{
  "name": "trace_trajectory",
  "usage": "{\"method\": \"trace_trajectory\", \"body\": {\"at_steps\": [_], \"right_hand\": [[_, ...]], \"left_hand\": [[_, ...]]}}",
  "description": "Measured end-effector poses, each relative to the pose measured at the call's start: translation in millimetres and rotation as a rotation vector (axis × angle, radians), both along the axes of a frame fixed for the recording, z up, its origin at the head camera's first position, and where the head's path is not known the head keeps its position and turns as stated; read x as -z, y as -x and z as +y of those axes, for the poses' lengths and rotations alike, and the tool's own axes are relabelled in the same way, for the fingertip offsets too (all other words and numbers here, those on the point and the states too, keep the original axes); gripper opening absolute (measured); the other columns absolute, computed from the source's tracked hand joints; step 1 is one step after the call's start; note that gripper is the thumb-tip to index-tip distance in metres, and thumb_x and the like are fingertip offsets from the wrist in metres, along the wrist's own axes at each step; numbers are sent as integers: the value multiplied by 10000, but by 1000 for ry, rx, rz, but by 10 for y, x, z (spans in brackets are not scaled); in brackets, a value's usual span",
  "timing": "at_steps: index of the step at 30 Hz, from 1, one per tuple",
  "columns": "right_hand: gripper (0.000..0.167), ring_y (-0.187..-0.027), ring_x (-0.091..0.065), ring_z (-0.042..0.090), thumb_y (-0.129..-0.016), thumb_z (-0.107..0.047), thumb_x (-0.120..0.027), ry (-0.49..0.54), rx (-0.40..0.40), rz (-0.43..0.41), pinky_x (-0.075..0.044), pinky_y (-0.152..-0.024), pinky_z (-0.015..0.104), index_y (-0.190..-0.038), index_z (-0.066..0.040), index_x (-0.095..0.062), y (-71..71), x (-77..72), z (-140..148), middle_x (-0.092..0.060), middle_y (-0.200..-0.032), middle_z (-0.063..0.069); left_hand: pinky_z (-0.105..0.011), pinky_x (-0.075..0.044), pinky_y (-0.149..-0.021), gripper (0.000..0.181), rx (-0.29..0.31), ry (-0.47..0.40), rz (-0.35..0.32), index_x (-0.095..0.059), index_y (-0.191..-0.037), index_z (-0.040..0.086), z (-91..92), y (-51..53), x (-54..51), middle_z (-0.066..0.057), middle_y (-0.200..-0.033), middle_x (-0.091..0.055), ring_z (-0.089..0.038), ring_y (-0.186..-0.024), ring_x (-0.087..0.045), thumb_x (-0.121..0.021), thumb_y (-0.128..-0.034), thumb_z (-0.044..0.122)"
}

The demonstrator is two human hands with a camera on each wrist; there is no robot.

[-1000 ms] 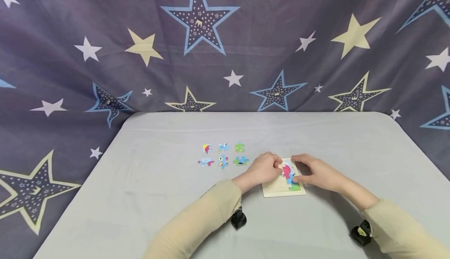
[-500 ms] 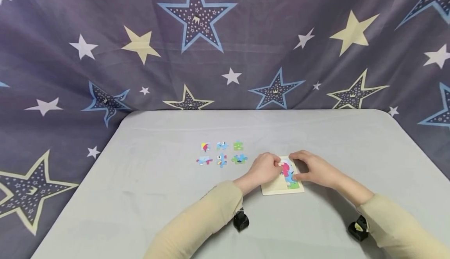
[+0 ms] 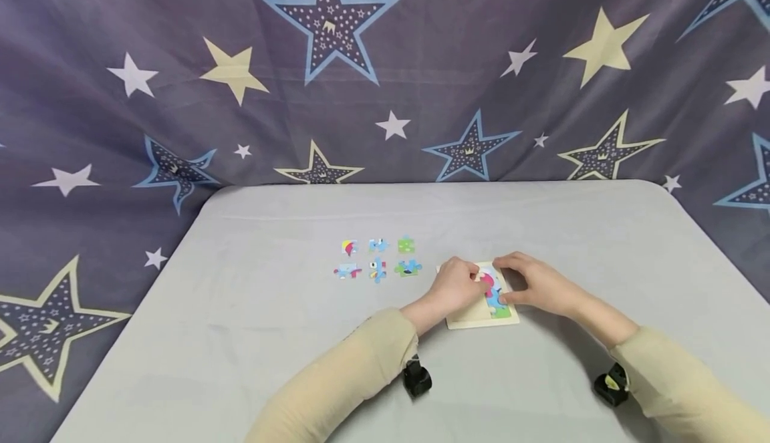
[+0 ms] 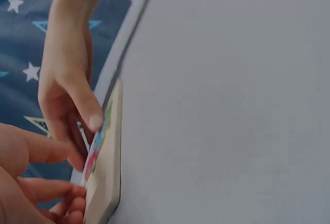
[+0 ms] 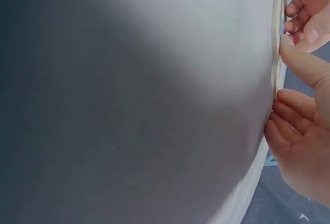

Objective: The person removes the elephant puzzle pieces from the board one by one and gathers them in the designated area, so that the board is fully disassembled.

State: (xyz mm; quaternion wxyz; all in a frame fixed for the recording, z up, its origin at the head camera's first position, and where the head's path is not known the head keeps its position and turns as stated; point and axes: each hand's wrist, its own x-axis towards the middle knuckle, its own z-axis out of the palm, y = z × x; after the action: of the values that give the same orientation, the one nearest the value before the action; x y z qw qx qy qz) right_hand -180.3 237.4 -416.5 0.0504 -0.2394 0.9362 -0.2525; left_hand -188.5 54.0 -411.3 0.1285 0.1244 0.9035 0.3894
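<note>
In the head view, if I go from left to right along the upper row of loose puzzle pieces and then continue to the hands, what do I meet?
Yellow-and-red piece, blue piece, green piece, left hand, right hand. The puzzle board overlaps both hands, so I leave it out.

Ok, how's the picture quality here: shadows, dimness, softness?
Head view: bright, soft shadows on the table near both sleeves; loose puzzle pieces small but distinguishable. Left wrist view: dimmer and soft, tray steeply foreshortened, its picture hard to read. Right wrist view: left side dark, broad blurry shadow across the table, tray nearly edge-on.
</note>
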Motion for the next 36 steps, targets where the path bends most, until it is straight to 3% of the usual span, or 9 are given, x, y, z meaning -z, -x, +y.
{"method": "trace_trajectory", "body": {"at_steps": [4,8,13,19,27,32,36], "right_hand": [[596,-1153,-473,337,-734,-235,-746,1,-10,13,-363,-956,481,-1215,36,-519,17,-6,-2,-522,-1217,168],[604,-1162,-465,340,-735,-253,-746,2,-12,13,-356,-960,484,-1218,28,-519,26,-18,6,-519,-1222,165],[609,-1164,-460,343,-736,-261,-744,5,-4,7,-352,-961,488,-1221,29,-517,19,-32,24,-515,-1228,168],[600,-1165,-462,344,-737,-247,-744,-1,-5,11,-349,-965,490,-1217,36,-521,19,-7,28,-517,-1227,173],[616,-1174,-450,361,-732,-256,-748,2,4,-8,-337,-974,504,-1221,39,-516,30,9,31,-511,-1227,178],[613,-1174,-452,356,-730,-248,-750,-3,-1,-9,-336,-976,500,-1219,40,-519,30,-3,19,-512,-1227,177],[614,-1171,-456,354,-735,-262,-747,0,-5,-13,-339,-974,500,-1219,38,-520,22,-8,9,-514,-1227,177]], "left_hand": [[-289,-408,-868,392,-80,-29,-37,-628,-1133,15,45,-61,1,-93,-1046,-575,-186,-1003,-493,-662,-803,225],[-314,-362,-926,436,-138,-81,-71,-600,-1174,20,76,-87,30,-75,-1119,-556,-205,-1068,-444,-659,-791,221],[-320,-351,-945,421,-169,-132,-79,-612,-1167,47,97,-71,68,-36,-1089,-588,-192,-1089,-457,-669,-784,214],[-250,-457,-806,329,-211,-217,-88,-661,-1085,46,85,-37,74,1,-933,-659,-106,-916,-578,-678,-773,150],[-235,-460,-770,186,-153,-156,-33,-706,-987,133,6,79,88,42,-909,-692,-92,-893,-609,-637,-821,179],[-231,-423,-624,114,-176,-121,-69,-678,-863,168,26,151,76,87,-731,-658,-56,-664,-573,-702,-767,226],[-234,-394,-584,150,-196,-60,-76,-619,-806,187,64,170,87,109,-660,-620,-45,-592,-540,-742,-730,227]]}}
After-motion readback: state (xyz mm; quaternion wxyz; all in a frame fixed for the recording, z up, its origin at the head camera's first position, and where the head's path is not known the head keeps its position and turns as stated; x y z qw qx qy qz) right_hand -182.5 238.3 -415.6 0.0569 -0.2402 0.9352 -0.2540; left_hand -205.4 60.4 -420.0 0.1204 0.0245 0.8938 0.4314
